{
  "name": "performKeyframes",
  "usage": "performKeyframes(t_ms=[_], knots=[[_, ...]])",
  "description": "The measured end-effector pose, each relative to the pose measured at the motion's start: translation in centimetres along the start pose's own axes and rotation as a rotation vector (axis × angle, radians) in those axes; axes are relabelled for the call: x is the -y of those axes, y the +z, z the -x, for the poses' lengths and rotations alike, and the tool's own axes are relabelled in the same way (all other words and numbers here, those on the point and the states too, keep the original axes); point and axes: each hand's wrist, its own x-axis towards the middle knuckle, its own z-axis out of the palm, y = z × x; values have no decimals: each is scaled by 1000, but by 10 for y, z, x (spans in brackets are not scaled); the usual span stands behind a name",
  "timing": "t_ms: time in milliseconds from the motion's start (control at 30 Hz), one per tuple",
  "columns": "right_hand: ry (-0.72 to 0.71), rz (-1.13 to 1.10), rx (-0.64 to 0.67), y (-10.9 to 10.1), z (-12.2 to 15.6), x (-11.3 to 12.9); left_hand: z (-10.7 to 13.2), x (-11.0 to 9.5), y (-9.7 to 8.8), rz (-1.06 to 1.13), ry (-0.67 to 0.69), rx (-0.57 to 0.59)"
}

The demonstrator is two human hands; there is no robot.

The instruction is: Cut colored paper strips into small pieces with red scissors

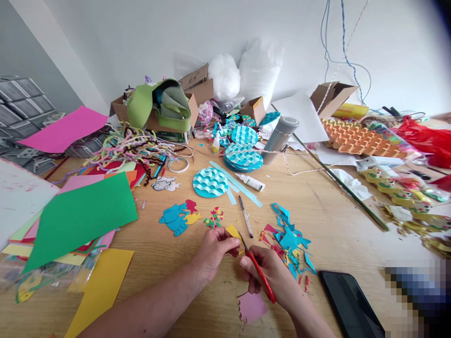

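My left hand (214, 251) pinches a small piece of yellow paper (233, 232) just above the wooden table (334, 225). My right hand (268, 272) is closed round red-handled scissors (259, 271), whose blades meet the yellow paper. Blue, red and yellow paper fish cut-outs (179, 217) lie beyond my left hand. A heap of blue and red paper scraps (289, 239) lies just right of the scissors. A pink scrap (252, 306) lies under my right wrist.
Green (81, 216), yellow and pink paper sheets are stacked at left. Blue wave-pattern discs (210, 182), a glue bottle (251, 182) and a pen (245, 216) lie mid-table. A black phone (348, 303) sits at lower right. Boxes, curly strips and orange paper crowd the back.
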Motion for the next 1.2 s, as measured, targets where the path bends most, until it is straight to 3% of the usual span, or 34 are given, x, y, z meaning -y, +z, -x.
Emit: performKeyframes(t_ms=[1200], knots=[[-29,27,16,-2,0,0,-1,2,-1,-51,-4,38]])
